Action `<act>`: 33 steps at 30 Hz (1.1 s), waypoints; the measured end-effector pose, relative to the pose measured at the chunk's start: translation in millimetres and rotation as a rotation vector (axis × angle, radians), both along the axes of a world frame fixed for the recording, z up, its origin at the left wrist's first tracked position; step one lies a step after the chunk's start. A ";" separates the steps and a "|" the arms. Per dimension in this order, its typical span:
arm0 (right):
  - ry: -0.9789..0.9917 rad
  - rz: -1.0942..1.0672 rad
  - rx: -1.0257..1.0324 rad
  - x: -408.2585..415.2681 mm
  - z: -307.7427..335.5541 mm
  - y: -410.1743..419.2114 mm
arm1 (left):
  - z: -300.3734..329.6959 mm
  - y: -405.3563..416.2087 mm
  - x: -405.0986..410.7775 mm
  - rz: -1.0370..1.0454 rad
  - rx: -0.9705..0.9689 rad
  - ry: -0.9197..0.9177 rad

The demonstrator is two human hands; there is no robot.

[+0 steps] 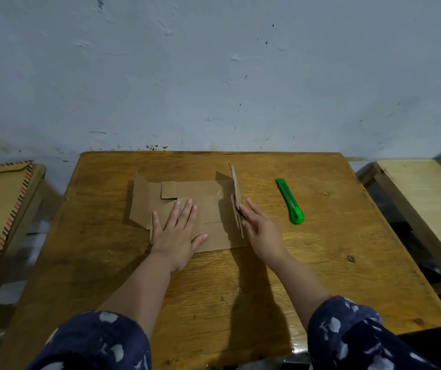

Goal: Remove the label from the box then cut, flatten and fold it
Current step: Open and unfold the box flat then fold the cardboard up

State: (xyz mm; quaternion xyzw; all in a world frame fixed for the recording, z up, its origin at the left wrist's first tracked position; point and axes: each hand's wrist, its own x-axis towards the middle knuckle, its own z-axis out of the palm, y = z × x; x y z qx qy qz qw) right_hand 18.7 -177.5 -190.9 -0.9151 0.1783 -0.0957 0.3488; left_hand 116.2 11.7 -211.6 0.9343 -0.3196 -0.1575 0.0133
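Note:
The brown cardboard box (208, 201) lies cut open and mostly flat in the middle of the wooden table (320, 263). My left hand (178, 233) presses palm down on its near left part, fingers spread. One flap (236, 198) stands nearly upright along the box's right side. My right hand (260, 231) is flat against the outer face of that flap, fingers straight and together. Another flap at the far left is raised a little. I see no label on the box.
A green utility knife (290, 201) lies on the table to the right of the box, about a hand's width from my right hand. A woven seat (0, 209) stands to the left and a pale wooden table (422, 204) to the right. A grey wall runs behind.

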 end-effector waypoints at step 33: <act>0.393 0.205 -0.539 3.3 -17.3 30.1 | -5.3 79.0 1.2 0.580 -0.468 -0.002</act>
